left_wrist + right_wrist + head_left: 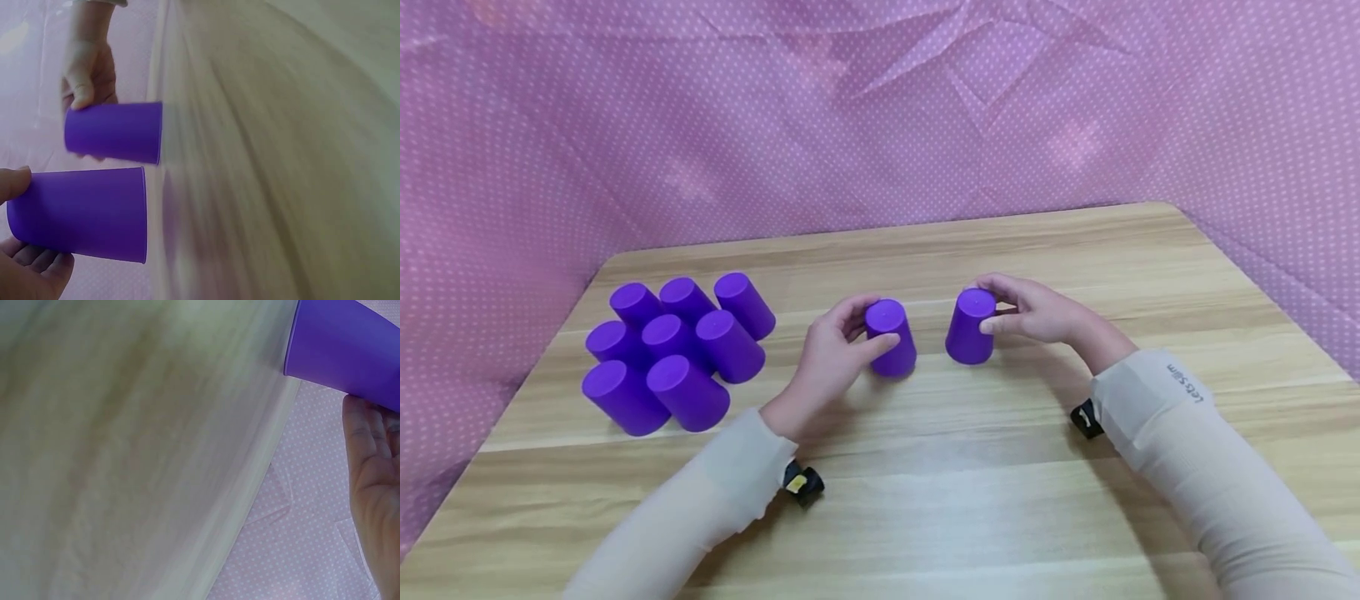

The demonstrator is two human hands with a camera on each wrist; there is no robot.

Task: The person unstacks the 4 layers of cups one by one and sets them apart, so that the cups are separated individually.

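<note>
Two purple cups are upside down near the middle of the wooden table, a short gap apart. My left hand (831,354) grips the left cup (899,360) near its closed top, thumb on the near side and fingers behind. Around the upper part of the right cup (967,337), my right hand (1037,312) has its thumb in front and fingers at the back. In the left wrist view the held cup (81,215) has its rim close to the tabletop; I cannot tell whether it touches. The right wrist view shows right fingers against the cup (344,350).
At the left of the table (955,500) several more purple cups (688,392) stand upside down, packed close together in a group. A pink polka-dot cloth (880,125) hangs behind the table and along its sides.
</note>
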